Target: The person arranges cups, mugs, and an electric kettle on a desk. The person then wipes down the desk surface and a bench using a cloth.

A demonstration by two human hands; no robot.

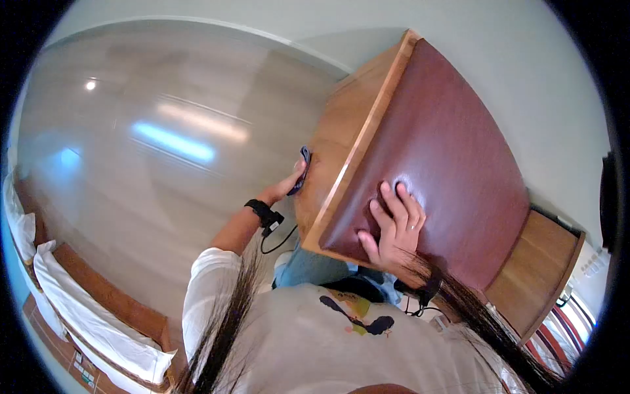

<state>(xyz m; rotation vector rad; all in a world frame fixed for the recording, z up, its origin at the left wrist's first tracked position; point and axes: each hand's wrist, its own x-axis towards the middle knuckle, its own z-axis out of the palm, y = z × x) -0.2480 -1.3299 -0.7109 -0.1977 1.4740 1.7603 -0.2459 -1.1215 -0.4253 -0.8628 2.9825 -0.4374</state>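
Observation:
A dark folded cloth is under my left hand, pressed against the wooden side panel of a piece of furniture. On top of that furniture lies a dark red padded cushion with a shiny surface. My right hand rests on the cushion near its front edge, fingers spread and pressing small dents into it. Nothing is held in my right hand. Both wrists wear black bands with cables.
Right of the cushion stands a small wooden table against the wall. Glossy floor reflects lights on the left. At the lower left are wooden furniture and white bedding. Hair hangs in front of the camera.

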